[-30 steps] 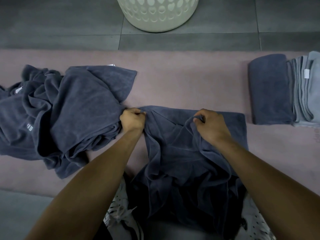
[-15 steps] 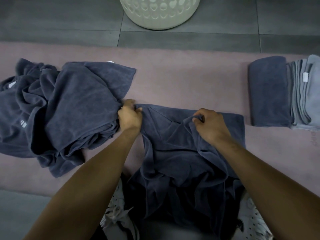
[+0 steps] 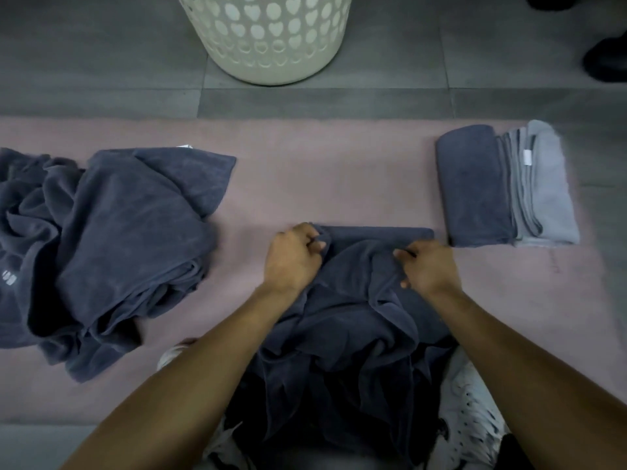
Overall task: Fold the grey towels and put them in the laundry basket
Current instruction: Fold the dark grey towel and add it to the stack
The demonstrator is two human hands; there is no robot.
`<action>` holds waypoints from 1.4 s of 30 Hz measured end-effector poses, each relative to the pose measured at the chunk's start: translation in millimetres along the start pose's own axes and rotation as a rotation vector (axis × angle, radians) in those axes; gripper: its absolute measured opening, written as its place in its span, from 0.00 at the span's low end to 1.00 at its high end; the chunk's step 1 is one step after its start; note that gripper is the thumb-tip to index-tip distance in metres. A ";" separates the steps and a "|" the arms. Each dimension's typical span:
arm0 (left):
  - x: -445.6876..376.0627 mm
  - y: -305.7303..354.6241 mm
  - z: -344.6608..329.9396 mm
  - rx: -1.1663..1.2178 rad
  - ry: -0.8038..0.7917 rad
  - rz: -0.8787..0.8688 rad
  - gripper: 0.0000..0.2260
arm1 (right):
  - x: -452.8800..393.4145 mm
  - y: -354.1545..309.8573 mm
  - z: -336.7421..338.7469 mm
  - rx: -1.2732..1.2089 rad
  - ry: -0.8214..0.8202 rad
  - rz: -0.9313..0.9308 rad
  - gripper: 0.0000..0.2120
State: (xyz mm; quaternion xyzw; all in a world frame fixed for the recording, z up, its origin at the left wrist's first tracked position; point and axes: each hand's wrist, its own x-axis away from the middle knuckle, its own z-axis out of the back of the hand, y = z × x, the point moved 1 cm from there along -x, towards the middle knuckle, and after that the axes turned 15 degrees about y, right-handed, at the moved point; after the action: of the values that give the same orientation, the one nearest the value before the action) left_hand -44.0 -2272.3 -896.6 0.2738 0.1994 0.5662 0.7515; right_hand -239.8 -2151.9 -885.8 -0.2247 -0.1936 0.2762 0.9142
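Grey floor tiles (image 3: 101,56) lie behind a pink mat (image 3: 322,171), and a white laundry basket (image 3: 271,39) stands on the tiles beyond the mat. On the mat, straight before the basket, lies a dark grey towel (image 3: 349,327). Left hand (image 3: 291,259) and right hand (image 3: 429,266) both pinch its upper fold with curled fingers. Left of this towel lies a crumpled pile of towels (image 3: 112,239). Right of it rests a stack of folded towels (image 3: 505,184). White shoes (image 3: 471,418) show beside the towel's lower part.
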 end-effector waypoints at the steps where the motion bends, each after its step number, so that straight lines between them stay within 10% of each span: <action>1: 4.2 8.1 -8.7 0.010 -0.023 -0.042 0.04 | -4.1 6.5 3.1 -0.010 0.035 -0.008 0.14; 27: 20.5 29.5 -69.6 0.117 -0.006 0.086 0.08 | -59.4 40.9 -23.5 0.083 0.308 -0.037 0.08; 42: 27.0 30.6 -65.6 0.202 0.010 0.134 0.04 | -74.9 22.7 -25.0 0.345 0.120 -0.158 0.19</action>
State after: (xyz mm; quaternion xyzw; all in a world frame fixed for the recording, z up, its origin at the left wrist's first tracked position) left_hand -99.2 -2227.8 -927.4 0.3580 0.2402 0.5936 0.6796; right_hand -295.2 -2186.9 -935.3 -0.0647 -0.1057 0.2190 0.9678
